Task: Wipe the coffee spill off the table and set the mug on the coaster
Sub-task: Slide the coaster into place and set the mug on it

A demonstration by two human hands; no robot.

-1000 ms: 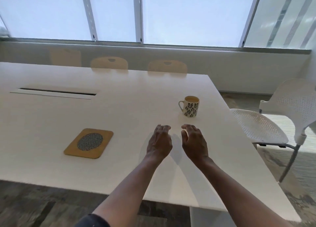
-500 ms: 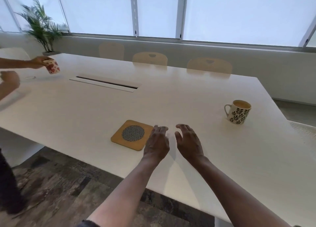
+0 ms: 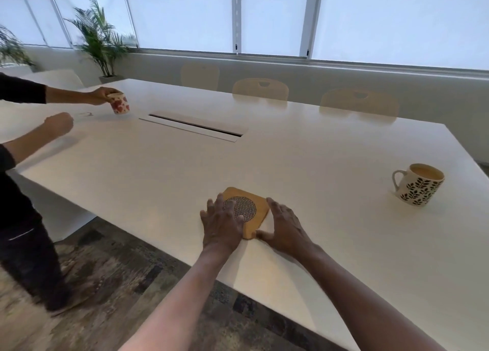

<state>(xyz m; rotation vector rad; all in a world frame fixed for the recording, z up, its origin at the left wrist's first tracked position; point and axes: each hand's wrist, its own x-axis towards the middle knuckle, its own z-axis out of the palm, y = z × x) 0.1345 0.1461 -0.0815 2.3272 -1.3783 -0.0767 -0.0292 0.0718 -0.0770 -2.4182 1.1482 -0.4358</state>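
1. Both hands are at the near edge of the white table point(image 3: 304, 149), right on the wooden coaster point(image 3: 244, 210).
2. The left hand point(image 3: 221, 225) lies flat over the coaster's left part, fingers spread and straight, gripping nothing.
3. The right hand point(image 3: 284, 227) sits against the coaster's right side, fingers relaxed and extended, thumb at the near corner, not curled round it.
4. The coaster lies flat, turned so one corner points at the table's near edge and another away toward the windows; its round mesh centre is partly under the left fingers.
5. The mug point(image 3: 418, 184) stands upright, well apart to the right, near the table's right edge, full of light-brown coffee, handle pointing left toward the coaster.
6. Between coaster and mug there is bare tabletop; I cannot make out a spill there.
7. Far left, another person holds a red-patterned cup point(image 3: 119, 103) above the table, the other hand point(image 3: 58, 124) fisted.
8. A long cable slot point(image 3: 195, 126) runs mid-table, with chair backs along the far side.
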